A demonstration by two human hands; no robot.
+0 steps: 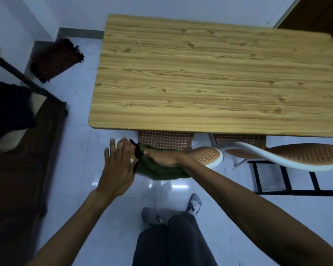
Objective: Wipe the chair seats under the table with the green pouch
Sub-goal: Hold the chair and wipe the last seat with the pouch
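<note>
A wood-grain table (210, 73) with rounded corners is stood on a glossy, pale tiled floor (81, 116). A dark striped mat (56, 59) with fringed ends is laid on the tiles near the wall. Two brown perforated chairs (164, 140) are tucked under the table's near edge, with a black metal frame (284, 181) set beside them.

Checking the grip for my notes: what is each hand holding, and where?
The right hand grips the green pouch from above, near its black drawstring end. The left hand, fingers straight, holds nothing.
</note>
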